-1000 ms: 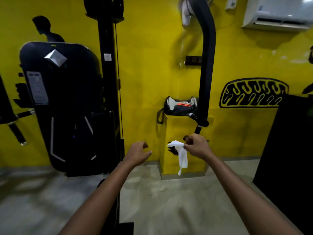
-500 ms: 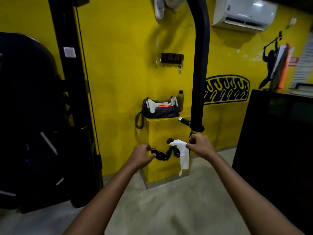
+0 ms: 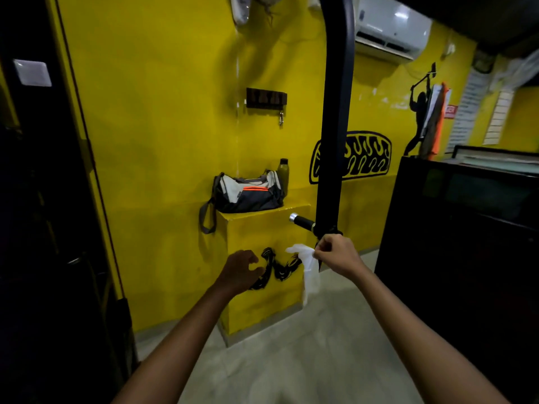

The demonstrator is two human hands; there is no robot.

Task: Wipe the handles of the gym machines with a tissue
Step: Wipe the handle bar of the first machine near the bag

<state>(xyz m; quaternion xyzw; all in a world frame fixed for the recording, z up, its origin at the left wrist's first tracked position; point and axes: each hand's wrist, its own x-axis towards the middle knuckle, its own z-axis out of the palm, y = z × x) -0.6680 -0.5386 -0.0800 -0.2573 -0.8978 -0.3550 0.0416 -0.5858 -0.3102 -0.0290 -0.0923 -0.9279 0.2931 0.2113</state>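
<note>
A black machine arm (image 3: 335, 112) hangs down from above, ending in a short black handle (image 3: 302, 220) with a silver cap pointing left. Just below that joint, my right hand (image 3: 337, 253) pinches a white tissue (image 3: 307, 266), which dangles down from my fingers. My left hand (image 3: 239, 269) is held out to the left of the tissue, fingers loosely curled and holding nothing, in front of a black painted mark on the yellow block.
A yellow ledge (image 3: 262, 228) juts from the yellow wall and carries a grey-black gym bag (image 3: 248, 192) and a bottle (image 3: 283, 173). A dark machine frame (image 3: 43, 199) fills the left side; a black cabinet (image 3: 466, 228) stands at the right. Grey floor (image 3: 291, 360) lies below.
The view has swung further right and closer to the hanging arm. My right hand stays under the arm's joint with the tissue; my left hand has loosened from a curled grip.
</note>
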